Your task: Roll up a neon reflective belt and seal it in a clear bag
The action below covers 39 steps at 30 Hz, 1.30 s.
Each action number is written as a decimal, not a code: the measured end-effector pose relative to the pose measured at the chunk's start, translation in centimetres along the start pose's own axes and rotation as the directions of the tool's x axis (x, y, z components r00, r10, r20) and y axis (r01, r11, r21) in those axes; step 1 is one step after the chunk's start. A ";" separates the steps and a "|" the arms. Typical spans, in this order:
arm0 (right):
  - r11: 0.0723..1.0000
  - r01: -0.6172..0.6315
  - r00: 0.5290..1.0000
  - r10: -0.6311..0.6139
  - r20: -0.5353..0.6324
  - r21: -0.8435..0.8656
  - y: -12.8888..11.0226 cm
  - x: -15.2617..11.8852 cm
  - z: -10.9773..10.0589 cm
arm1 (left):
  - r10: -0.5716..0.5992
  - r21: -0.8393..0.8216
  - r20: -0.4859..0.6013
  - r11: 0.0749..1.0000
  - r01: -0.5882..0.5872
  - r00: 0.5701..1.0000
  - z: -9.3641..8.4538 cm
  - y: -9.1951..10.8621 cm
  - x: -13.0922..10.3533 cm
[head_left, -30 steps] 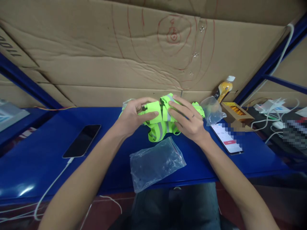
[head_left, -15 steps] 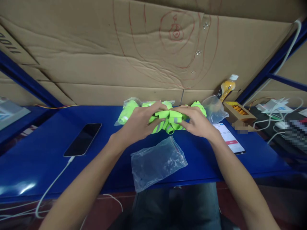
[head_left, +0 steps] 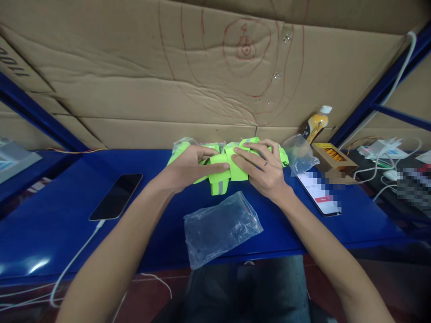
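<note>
A neon yellow-green reflective strap (head_left: 238,169) with grey bands is bunched in folds between my two hands. My left hand (head_left: 183,168) pinches its left side, the thumb stretched along the front and the fingers partly hidden behind. From the right, my right hand (head_left: 268,174) wraps round the folds, its fingers laid over the top and front; its thumb is hidden. One banded loop hangs below the bundle. Nearer me lies a clear zip bag (head_left: 222,231), flat on the blue table. Behind my left hand sits a bagged neon roll (head_left: 182,147), partly covered.
A charging phone (head_left: 116,196) lies at left, a lit phone (head_left: 319,194) at right. Toward the back right are a crumpled clear bag (head_left: 299,154), a yellow-labelled bottle (head_left: 316,125) and an open carton (head_left: 335,158). A cardboard wall (head_left: 134,89) closes off the back.
My right hand has turned over, its fingers now spread across the strap's front. The strap has gone from loose loops to a flatter, wider fold, slightly further left.
</note>
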State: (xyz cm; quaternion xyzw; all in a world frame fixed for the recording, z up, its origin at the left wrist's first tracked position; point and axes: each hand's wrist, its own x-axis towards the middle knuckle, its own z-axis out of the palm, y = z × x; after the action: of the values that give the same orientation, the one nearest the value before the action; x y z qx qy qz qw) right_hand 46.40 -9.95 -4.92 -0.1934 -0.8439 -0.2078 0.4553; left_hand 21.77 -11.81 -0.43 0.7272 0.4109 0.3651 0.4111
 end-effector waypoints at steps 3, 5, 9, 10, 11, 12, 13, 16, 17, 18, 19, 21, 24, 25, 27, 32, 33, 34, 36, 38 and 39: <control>0.998 0.008 0.998 -0.012 0.068 0.059 -0.1 0.6 -0.6 | 0.044 0.019 -0.056 0.999 -0.043 0.997 -0.3 0.2 -0.2; 0.992 -0.002 0.992 -0.014 0.124 0.126 -0.2 1.2 -1.4 | 0.142 0.174 -0.128 0.977 -0.119 0.981 -0.8 0.4 -0.5; 0.979 -0.121 0.979 0.090 0.183 0.164 -0.2 1.8 -2.6 | 0.416 0.529 -0.118 0.795 -0.297 0.902 -1.2 0.8 -1.1; 0.974 -0.152 0.972 0.117 0.203 0.167 -0.2 1.9 -2.7 | 0.479 0.572 -0.072 0.738 -0.357 0.875 -1.1 0.8 -1.2; 0.967 -0.180 0.964 0.136 0.230 0.179 -0.1 1.9 -2.7 | 0.536 0.597 -0.025 0.685 -0.417 0.844 -1.0 0.8 -1.2; 0.957 -0.206 0.953 0.150 0.263 0.202 -0.1 1.9 -2.7 | 0.586 0.611 0.018 0.635 -0.472 0.810 -0.7 0.7 -1.2; 0.945 -0.233 0.941 0.159 0.300 0.230 0.0 2.0 -2.7 | 0.624 0.617 0.055 0.593 -0.518 0.779 -0.4 0.6 -1.1; 0.911 -0.293 0.906 0.167 0.389 0.291 0.2 2.2 -2.8 | 0.688 0.597 0.112 0.530 -0.602 0.717 0.8 0.0 -0.6; 0.906 -0.300 0.902 0.166 0.399 0.300 0.2 2.3 -2.9 | 0.701 0.592 0.103 0.527 -0.610 0.706 1.2 -0.2 -0.5; 0.903 -0.303 0.901 0.167 0.400 0.305 0.2 2.4 -3.0 | 0.711 0.590 0.083 0.529 -0.610 0.698 1.5 -0.4 -0.4; 0.902 -0.302 0.904 0.169 0.393 0.309 0.3 2.4 -3.2 | 0.720 0.590 0.053 0.536 -0.603 0.692 1.7 -0.5 -0.3; 0.904 -0.290 0.915 0.165 0.369 0.315 0.2 2.4 -3.4 | 0.722 0.568 -0.024 0.579 -0.585 0.692 1.7 -0.6 -0.3; 0.917 -0.251 0.938 0.152 0.311 0.310 0.2 2.1 -3.7 | 0.603 0.423 -0.103 0.746 -0.514 0.791 1.0 -0.4 -0.4; 0.924 -0.234 0.947 0.145 0.288 0.303 0.3 2.0 -3.7 | 0.529 0.360 -0.113 0.811 -0.462 0.841 0.7 -0.3 -0.3; 0.939 -0.192 0.960 0.120 0.252 0.284 0.4 1.7 -3.7 | 0.369 0.249 -0.121 0.910 -0.332 0.922 0.3 -0.4 -0.2; 0.977 -0.047 0.991 0.018 0.136 0.210 0.8 1.3 -3.0 | 0.098 -0.148 -0.056 0.983 -0.105 0.994 0.6 -1.2 0.5; 0.983 -0.012 0.995 -0.006 0.098 0.185 0.8 1.2 -2.8 | 0.052 -0.251 -0.023 0.966 -0.056 0.998 0.8 -1.3 0.5; 0.987 0.022 0.997 -0.032 0.064 0.158 0.8 1.1 -2.5 | 0.010 -0.338 0.004 0.941 -0.008 1.000 1.0 -1.3 0.5; 0.991 0.070 0.996 -0.075 0.045 0.113 0.6 1.0 -2.0 | -0.063 -0.430 0.051 0.899 0.079 0.997 1.2 -1.0 0.4; 0.993 0.074 0.993 -0.081 0.081 0.088 0.3 0.9 -1.4 | -0.120 -0.443 0.074 0.885 0.140 0.990 1.2 -0.6 0.2; 0.994 0.064 0.992 -0.073 0.103 0.084 0.1 0.8 -1.2 | -0.137 -0.438 0.070 0.885 0.154 0.988 1.1 -0.4 0.1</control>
State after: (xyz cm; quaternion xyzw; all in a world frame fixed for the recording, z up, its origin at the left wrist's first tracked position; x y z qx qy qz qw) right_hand 46.92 -10.37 -3.63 -0.1565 -0.8807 -0.1787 0.4099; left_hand 22.68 -11.91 -1.16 0.5885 0.3628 0.4035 0.5994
